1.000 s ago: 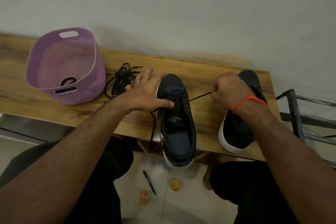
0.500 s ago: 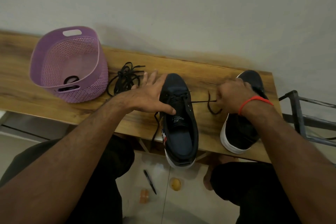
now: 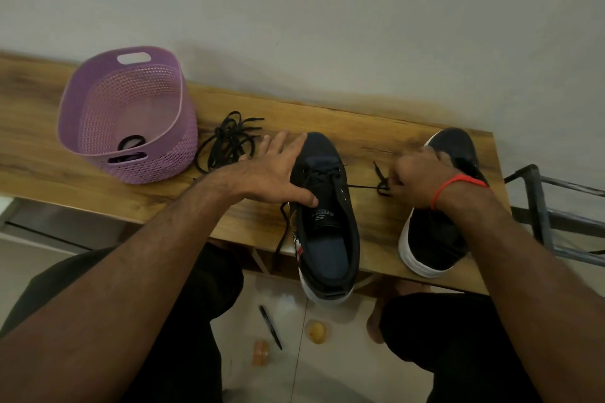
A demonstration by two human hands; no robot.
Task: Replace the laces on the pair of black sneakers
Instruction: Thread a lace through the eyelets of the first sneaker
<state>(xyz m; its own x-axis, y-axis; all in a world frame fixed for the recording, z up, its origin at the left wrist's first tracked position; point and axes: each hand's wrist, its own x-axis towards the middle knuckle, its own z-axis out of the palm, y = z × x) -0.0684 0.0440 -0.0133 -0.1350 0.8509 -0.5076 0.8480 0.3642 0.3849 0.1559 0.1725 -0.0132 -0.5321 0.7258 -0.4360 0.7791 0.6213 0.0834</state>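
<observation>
Mid-lacing: left hand (image 3: 278, 173) lay flat, bracing the near sneaker (image 3: 327, 216), right hand (image 3: 417, 175) pinched the lace (image 3: 381, 185) end; next likely needed feeding the following eyelet.

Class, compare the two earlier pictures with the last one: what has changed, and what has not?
The right hand, pinching the lace, has come back toward the left shoe; the lace, taut before, now hangs in a slack loop. The left hand still steadies that shoe. Basket, loose laces and right shoe stayed put.
</observation>
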